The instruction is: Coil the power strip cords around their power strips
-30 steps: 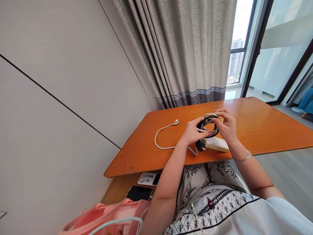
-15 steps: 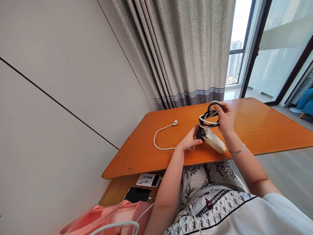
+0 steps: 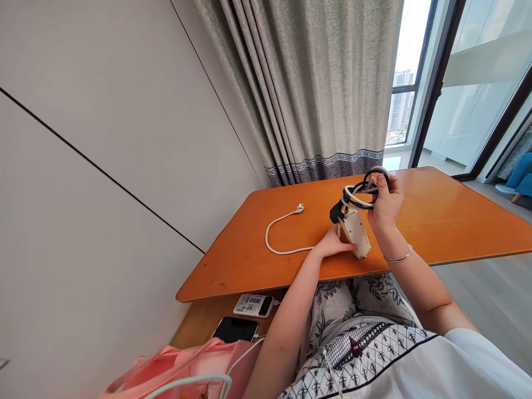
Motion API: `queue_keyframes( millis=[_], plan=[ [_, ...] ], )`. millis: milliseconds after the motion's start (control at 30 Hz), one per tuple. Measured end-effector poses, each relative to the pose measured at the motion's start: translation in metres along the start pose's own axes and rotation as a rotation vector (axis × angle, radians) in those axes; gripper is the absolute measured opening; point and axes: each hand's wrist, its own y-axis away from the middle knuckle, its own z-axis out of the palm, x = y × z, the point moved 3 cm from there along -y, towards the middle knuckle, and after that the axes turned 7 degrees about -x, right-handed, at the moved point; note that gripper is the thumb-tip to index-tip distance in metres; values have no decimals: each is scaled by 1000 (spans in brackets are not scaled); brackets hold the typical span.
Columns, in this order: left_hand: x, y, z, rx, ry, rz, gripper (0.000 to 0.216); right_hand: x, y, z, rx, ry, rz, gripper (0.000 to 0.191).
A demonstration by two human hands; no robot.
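My left hand (image 3: 332,243) grips a white power strip (image 3: 356,234) by its lower part, thumb across its face, above the front of the table. A black plug (image 3: 336,212) sits at the strip's upper left end. My right hand (image 3: 385,198) is closed around a coiled bundle of black and white cables (image 3: 361,195), just above the strip. From the left hand a white power cord (image 3: 269,233) curves over the table top and ends in a white plug (image 3: 299,209) lying there.
The orange wooden table (image 3: 241,266) meets a white wall on the left and a grey curtain (image 3: 324,83) behind. Lower left, on a shelf, are a power bank (image 3: 253,305), a black-screened phone (image 3: 235,330) and a pink bag (image 3: 183,368) with cables.
The power strip has turned more upright, and my left hand has slid from the black plug to the strip's body. My right hand has shifted slightly right with the cable coil.
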Motion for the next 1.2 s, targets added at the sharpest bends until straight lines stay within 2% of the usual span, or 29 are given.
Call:
queue_keyframes(
  millis=[100, 233, 333, 467, 667, 733, 833, 1000, 1200],
  plan=[
    [-3, -3, 1, 32, 57, -12, 87, -3, -1, 0, -29, -7, 24, 39],
    [-3, -1, -3, 171, 136, 74, 80, 0, -11, -4, -98, 33, 49, 38],
    [1, 6, -14, 273, 187, 113, 73, 7, -22, -7, -124, 80, 27, 37],
    [11, 20, -37, 417, 215, 75, 63, 26, -30, -3, -206, 24, 45, 34],
    [19, 38, -81, 552, 237, -114, 55, 62, -26, 14, -490, 118, 292, 46],
    [18, 42, -99, 608, 175, -194, 51, 73, -22, 17, -578, 142, 397, 51],
    [16, 48, -128, 716, -12, -333, 44, 90, -11, 14, -641, 233, 565, 54],
    [8, 59, -173, 817, -178, -479, 37, 113, 16, -5, -799, 375, 790, 39],
    [-8, 75, -214, 857, -415, -711, 38, 127, 37, -23, -895, 376, 910, 28]
  ],
)
